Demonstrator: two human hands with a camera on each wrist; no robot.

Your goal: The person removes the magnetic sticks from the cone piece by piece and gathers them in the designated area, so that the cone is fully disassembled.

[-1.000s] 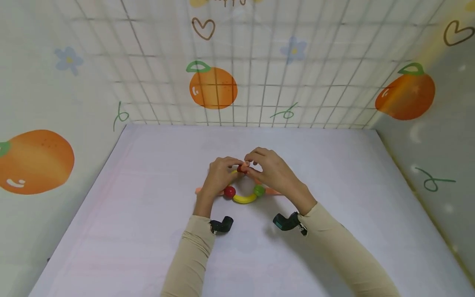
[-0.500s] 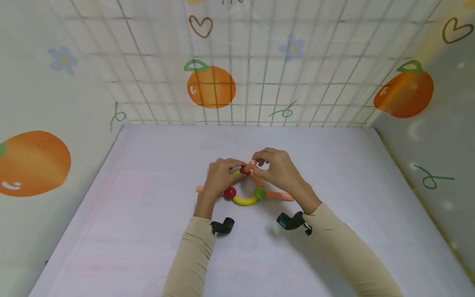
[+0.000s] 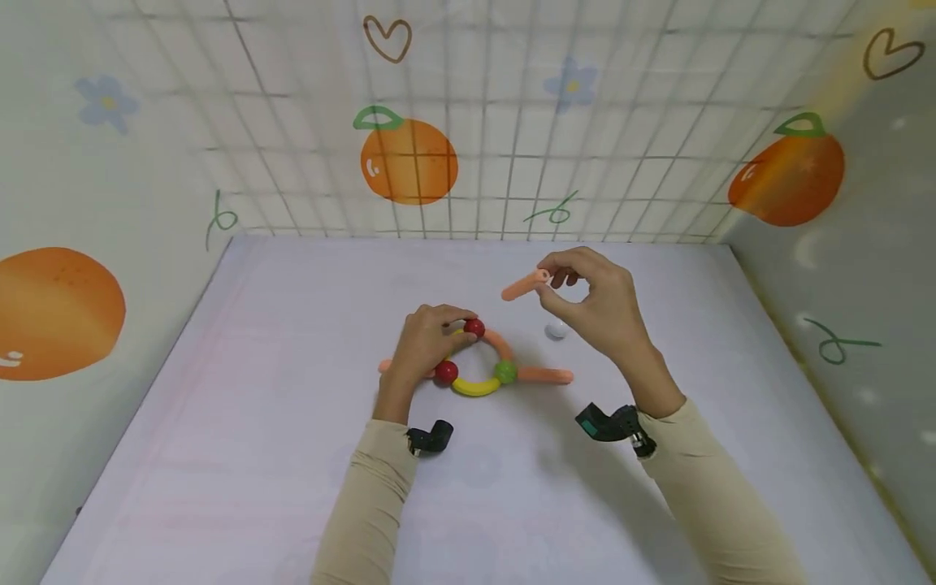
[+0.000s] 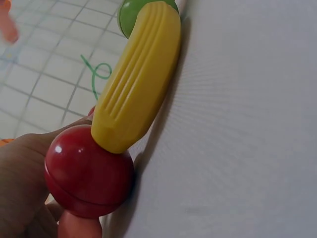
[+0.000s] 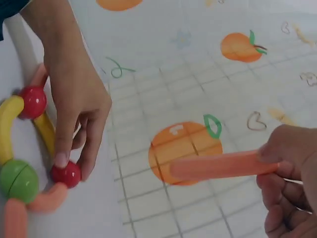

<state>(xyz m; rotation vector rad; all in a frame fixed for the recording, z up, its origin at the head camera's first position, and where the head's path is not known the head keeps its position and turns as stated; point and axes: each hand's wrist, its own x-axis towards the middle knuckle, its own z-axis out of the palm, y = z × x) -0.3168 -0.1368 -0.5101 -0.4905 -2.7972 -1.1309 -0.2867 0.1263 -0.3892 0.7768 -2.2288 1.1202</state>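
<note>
With left hand (image 3: pixel 427 340) pinches red ball (image 3: pixel 474 327), best braced firmly, at twelve o'clock on ring (image 3: pixel 476 389); with right hand (image 3: pixel 603 299) grips rod (image 3: pixel 519 288).

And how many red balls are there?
2. One red ball is pinched by the left hand. The other red ball is nearer that wrist, joined to a yellow piece with the green ball at its far end.

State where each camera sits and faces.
Head: on the head, facing forward and down at a toy ring; left hand, right hand, both sleeves.
Left wrist: worn there, facing a yellow piece and red ball; part of left hand.
Right wrist: worn there, facing the orange stick; both hands.
Head and right wrist share the orange stick.
</note>
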